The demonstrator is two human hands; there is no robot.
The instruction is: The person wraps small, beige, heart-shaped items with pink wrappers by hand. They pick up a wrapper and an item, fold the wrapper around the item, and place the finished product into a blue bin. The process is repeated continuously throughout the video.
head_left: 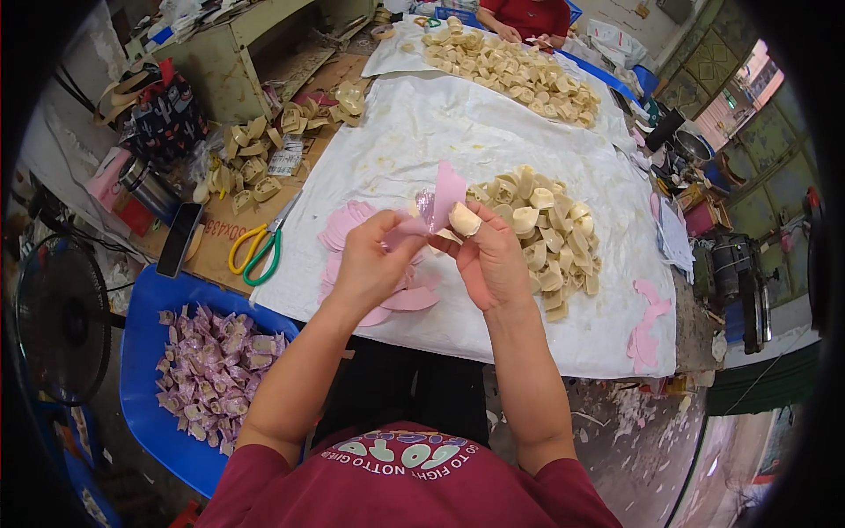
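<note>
Above the white-covered table, my left hand (374,260) pinches a thin pink sheet piece (451,191) between thumb and fingers. Part of this piece has a shiny, glittery face, and its upper end stands upright. My right hand (493,260) is closed at the piece's right side, its fingertips meeting it. A cream-coloured bit (465,218) sits at the right thumb's tip; whether it is a finger cover or a loose piece I cannot tell. Beneath my left hand lies a stack of cut pink pieces (352,222). Beyond my right hand is a heap of small cream moulded pieces (550,233).
Scissors (257,255) with yellow and green handles lie left, near a phone (180,239) and a steel flask (148,189). A blue tub (141,352) of pink-covered pieces stands lower left, beside a fan (63,317). Across the table, another person (528,19) sits behind a larger cream heap.
</note>
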